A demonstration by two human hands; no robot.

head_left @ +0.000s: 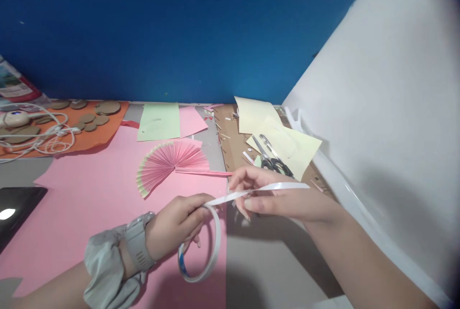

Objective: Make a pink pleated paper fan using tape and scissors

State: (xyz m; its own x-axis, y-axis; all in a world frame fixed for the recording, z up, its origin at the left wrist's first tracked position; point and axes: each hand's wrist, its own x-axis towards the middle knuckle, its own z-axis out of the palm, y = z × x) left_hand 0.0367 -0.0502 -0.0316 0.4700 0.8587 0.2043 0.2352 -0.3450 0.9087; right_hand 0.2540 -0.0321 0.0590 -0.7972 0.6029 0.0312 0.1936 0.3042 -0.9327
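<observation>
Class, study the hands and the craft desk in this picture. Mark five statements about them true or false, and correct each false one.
1. The left hand holds the roll of tape. True.
2. The watch is on the right wrist. False: it is on the left wrist.
3. The pleated fan is folded shut. False: it is spread open over the large pink sheet.
4. A loose white strip stretches from the left hand across the right hand. True.
5. The green paper lies left of the orange sheet. False: it lies to the right of it.
</observation>
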